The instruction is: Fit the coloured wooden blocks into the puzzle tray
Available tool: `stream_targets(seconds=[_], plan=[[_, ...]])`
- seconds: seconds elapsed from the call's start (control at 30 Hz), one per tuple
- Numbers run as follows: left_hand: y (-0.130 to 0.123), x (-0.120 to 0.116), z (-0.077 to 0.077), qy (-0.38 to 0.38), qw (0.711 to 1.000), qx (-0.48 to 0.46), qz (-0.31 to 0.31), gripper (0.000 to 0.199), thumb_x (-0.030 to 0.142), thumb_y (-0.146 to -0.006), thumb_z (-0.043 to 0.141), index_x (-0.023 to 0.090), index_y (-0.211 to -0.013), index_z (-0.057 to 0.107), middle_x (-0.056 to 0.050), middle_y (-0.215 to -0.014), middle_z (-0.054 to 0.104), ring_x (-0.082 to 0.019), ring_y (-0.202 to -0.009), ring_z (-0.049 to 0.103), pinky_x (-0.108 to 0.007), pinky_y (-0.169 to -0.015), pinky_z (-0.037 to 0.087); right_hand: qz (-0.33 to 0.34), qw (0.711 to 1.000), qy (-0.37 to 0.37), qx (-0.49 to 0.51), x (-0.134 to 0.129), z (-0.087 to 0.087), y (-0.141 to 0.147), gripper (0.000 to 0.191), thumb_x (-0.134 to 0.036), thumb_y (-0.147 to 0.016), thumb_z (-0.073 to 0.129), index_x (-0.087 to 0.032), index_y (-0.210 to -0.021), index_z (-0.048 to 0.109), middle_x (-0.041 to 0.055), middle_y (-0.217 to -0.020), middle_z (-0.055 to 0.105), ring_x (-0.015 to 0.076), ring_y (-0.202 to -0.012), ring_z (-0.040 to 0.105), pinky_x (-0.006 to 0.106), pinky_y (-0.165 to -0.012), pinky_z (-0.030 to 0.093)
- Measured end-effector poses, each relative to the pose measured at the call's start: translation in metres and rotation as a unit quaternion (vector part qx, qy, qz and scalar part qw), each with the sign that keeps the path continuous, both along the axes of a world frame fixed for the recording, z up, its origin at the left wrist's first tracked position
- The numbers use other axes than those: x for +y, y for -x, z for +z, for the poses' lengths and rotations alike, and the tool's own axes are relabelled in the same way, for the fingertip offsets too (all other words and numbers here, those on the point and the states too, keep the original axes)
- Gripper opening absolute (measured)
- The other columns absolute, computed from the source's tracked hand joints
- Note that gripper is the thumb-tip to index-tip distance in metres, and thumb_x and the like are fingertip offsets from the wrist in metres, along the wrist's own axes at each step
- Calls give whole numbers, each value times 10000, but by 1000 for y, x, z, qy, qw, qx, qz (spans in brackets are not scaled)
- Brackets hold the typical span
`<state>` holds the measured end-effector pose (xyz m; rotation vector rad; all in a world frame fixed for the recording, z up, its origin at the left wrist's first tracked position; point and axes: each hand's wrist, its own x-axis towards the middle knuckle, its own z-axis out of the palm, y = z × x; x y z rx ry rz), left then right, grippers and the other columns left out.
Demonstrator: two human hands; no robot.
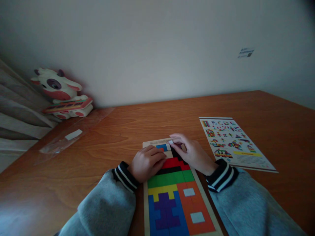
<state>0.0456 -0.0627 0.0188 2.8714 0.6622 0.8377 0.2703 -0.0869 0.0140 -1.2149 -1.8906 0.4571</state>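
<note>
A wooden block puzzle board (146,209) lies lengthwise before me, with coloured blocks fitted in its frame. My left hand (148,161) rests palm down over its upper left part, fingers slightly bent and reaching across the blocks; it covers some of them. At the far right of the board, my right hand (192,154) pinches a small white puzzle block (171,142) between thumb and fingers, just above black blocks. Red blocks (171,163) and a green block (167,178) lie nearer me. Below these are a purple block (166,213) and orange blocks (197,205) around white squares.
A printed sheet of colourful patterns (233,144) lies to the right on the brown table (118,131). At the back left, a toy cow with a keyboard (64,93) stands near the curtain (19,111). Clear plastic wrapping (59,142) lies in front of it.
</note>
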Motion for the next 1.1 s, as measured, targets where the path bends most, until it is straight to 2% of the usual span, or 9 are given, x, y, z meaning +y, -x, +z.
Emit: stream_targets(seconds=[0.13, 0.27, 0.4, 0.53, 0.63, 0.9, 1.1], plan=[[0, 1, -2, 9, 999, -12, 36, 134, 178, -924, 586, 185, -987, 704, -57, -991, 737, -193, -895, 661, -330, -794, 582, 14, 1000, 13, 5, 0, -2, 2, 178, -208, -938, 615, -257, -1108, 640, 14, -1045, 764, 156, -941, 733, 297, -860, 583], [0, 2, -4, 26, 997, -16, 70, 151, 183, -918, 590, 188, -1019, 702, -67, -1037, 726, -213, -947, 658, -365, -834, 583, 9, 1000, -3, -5, -2, 0, 1, 235, -182, -923, 632, -255, -1146, 644, 19, -1047, 766, 159, -929, 735, 299, -854, 584], [1, 4, -5, 38, 996, -12, 75, 183, 223, -938, 598, 208, -1096, 689, -63, -1118, 731, -222, -1019, 659, -396, -905, 567, 17, 998, -44, -28, -1, 1, -1, 145, -164, -913, 634, -248, -1011, 700, 21, -1004, 747, 167, -939, 709, 316, -867, 567], [2, 5, -6, 52, 996, -7, 77, 167, 235, -961, 581, 206, -1084, 690, -56, -1070, 743, -210, -991, 666, -380, -893, 569, 60, 992, -80, -74, -1, 1, 1, 171, -121, -893, 627, -228, -983, 725, 40, -993, 707, 167, -923, 673, 316, -845, 556], [2, 5, -7, 57, 995, -8, 85, 174, 244, -967, 577, 196, -1094, 685, -69, -1058, 737, -212, -988, 667, -381, -893, 569, 63, 987, -94, -114, -2, 2, 2, 132, -147, -897, 631, -219, -941, 732, 43, -935, 697, 183, -901, 650, 343, -840, 543], [2, 6, -9, 45, 994, -19, 93, 183, 223, -965, 570, 184, -1118, 662, -84, -1085, 720, -224, -997, 670, -403, -894, 579, 98, 982, -71, -147, -2, 8, -1, 125, -151, -894, 627, -229, -949, 707, 21, -919, 737, 182, -884, 663, 356, -851, 512], [3, 5, -8, 43, 993, -26, 105, 188, 211, -982, 535, 196, -1127, 654, -77, -1112, 705, -215, -1020, 674, -386, -906, 586, 93, 982, -69, -150, -1, 6, -4, 130, -129, -881, 624, -214, -958, 684, 28, -951, 744, 194, -923, 668, 376, -884, 503]])
